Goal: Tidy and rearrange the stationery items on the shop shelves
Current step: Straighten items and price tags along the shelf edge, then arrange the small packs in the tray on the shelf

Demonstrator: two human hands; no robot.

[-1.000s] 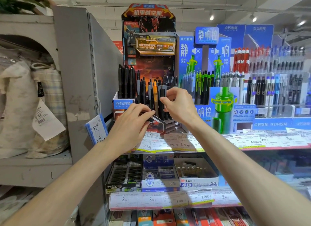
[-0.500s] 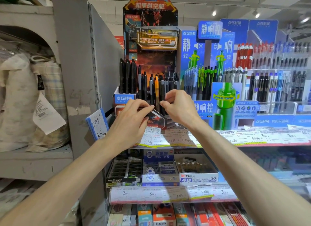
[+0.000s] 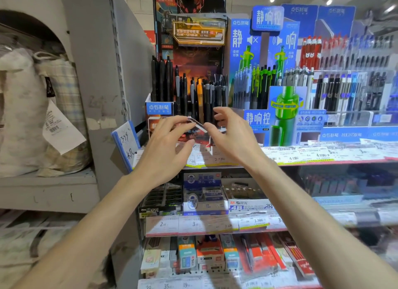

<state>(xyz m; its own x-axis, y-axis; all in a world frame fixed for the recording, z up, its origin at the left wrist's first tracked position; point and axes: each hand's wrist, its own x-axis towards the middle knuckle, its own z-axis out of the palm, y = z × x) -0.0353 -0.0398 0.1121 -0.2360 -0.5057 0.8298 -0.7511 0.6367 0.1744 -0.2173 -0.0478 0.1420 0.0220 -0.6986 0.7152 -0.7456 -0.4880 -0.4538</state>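
A white bag sat far left of the pen box. The left hand touched the box's front with loose fingers, grasping nothing. The right hand hung loose just beside it, holding nothing. Green pens stood right of the box.

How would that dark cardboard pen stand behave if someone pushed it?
The dark pen stand is probably light, since it looks like printed card. Its tall backboard and upright pens suggest it might tip backwards. It would likely slide easily.
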